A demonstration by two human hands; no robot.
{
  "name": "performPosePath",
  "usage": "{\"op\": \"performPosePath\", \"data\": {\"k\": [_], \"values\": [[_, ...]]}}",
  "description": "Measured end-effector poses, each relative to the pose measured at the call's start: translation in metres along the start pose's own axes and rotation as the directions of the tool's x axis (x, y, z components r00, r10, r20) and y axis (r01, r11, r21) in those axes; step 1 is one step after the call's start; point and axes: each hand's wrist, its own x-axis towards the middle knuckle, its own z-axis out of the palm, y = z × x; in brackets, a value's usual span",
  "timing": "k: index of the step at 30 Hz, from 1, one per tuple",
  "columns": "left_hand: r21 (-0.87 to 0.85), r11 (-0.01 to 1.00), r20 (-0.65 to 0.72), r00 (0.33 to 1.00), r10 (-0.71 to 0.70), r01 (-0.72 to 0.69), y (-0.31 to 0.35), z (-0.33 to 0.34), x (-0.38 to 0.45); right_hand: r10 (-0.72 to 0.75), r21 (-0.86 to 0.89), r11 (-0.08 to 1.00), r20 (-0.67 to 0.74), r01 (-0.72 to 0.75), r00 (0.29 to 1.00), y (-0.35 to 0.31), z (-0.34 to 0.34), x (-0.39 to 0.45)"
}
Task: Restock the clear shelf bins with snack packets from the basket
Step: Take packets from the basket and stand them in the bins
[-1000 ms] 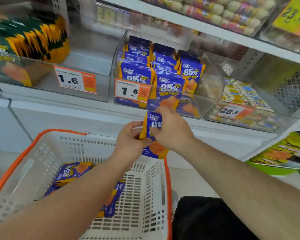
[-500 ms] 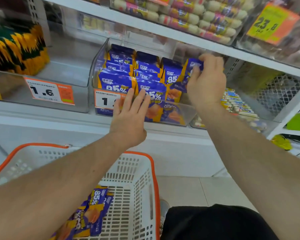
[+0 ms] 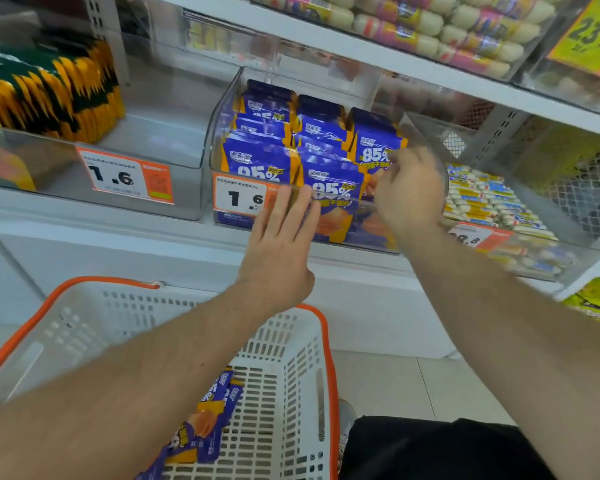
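Clear bin [image 3: 222, 109] front blurred; right hand [image 3: 409, 192] fingers indistinct, grasp unclear.

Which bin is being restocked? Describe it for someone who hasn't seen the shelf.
On the lower shelf, it is the middle clear bin, with a 1.6 price tag on its front. Only this one holds purple packets marked 85%; its left neighbour holds green-and-yellow packs.
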Motion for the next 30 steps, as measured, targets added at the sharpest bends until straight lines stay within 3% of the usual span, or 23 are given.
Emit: {"op": "performPosePath", "data": {"k": [1,2,3,5,7,9,11,13,15,16,18,20,23,26,28,30], "values": [[-0.038,0.999,0.031,0.999,-0.009,0.011,-0.003,0.003,-0.01,-0.111,0.064,0.99,-0.179,0.125,0.977,-0.006,0.002,-0.016],[-0.076,0.997,0.094,0.995,-0.023,0.03,-0.008,0.006,-0.023,-0.221,0.121,0.958,-0.27,0.261,0.937,-0.017,0.003,-0.032],[-0.109,0.992,0.199,0.979,-0.048,0.071,-0.014,0.009,-0.036,-0.32,0.183,0.909,-0.27,0.375,0.908,-0.027,0.007,-0.048],[-0.149,0.973,0.387,0.916,-0.108,0.178,-0.032,0.016,-0.064,-0.455,0.266,0.831,-0.177,0.488,0.873,-0.049,0.022,-0.081],[-0.168,0.936,0.508,0.841,-0.186,0.308,-0.052,0.018,-0.091,-0.524,0.35,0.804,0.034,0.481,0.851,-0.067,0.042,-0.115],[-0.156,0.869,0.595,0.747,-0.296,0.469,-0.074,0.02,-0.115,-0.506,0.382,0.843,0.323,0.379,0.8,-0.08,0.068,-0.148],[-0.134,0.788,0.644,0.657,-0.391,0.6,-0.095,0.021,-0.139,-0.397,0.338,0.913,0.601,0.229,0.694,-0.088,0.096,-0.174],[-0.127,0.715,0.664,0.595,-0.454,0.688,-0.114,0.023,-0.16,-0.248,0.253,0.965,0.783,0.072,0.57,-0.094,0.12,-0.197],[-0.121,0.653,0.676,0.544,-0.498,0.747,-0.129,0.025,-0.177,-0.057,0.105,0.99,0.914,-0.099,0.401,-0.098,0.146,-0.224],[-0.117,0.626,0.682,0.521,-0.514,0.771,-0.136,0.026,-0.183,0.035,0.014,0.986,0.959,-0.169,0.282,-0.096,0.162,-0.242],[-0.109,0.579,0.69,0.481,-0.541,0.808,-0.146,0.029,-0.193,0.179,-0.163,0.951,0.983,-0.261,0.036,-0.091,0.182,-0.275],[-0.095,0.535,0.695,0.441,-0.568,0.839,-0.152,0.032,-0.201,0.244,-0.268,0.91,0.963,-0.315,-0.114,-0.081,0.195,-0.308],[-0.069,0.482,0.711,0.382,-0.59,0.873,-0.159,0.041,-0.212,0.239,-0.297,0.832,0.954,-0.469,-0.181,-0.072,0.204,-0.35],[-0.071,0.482,0.722,0.378,-0.579,0.873,-0.16,0.044,-0.215,0.313,-0.382,0.551,0.919,-0.742,-0.24,-0.078,0.205,-0.376],[-0.067,0.488,0.727,0.378,-0.573,0.87,-0.162,0.045,-0.216,0.439,-0.451,0.399,0.858,-0.799,-0.265,-0.084,0.203,-0.383],[-0.071,0.474,0.732,0.368,-0.573,0.878,-0.163,0.046,-0.217,0.495,-0.498,0.393,0.823,-0.773,-0.278,-0.085,0.203,-0.391]]}}
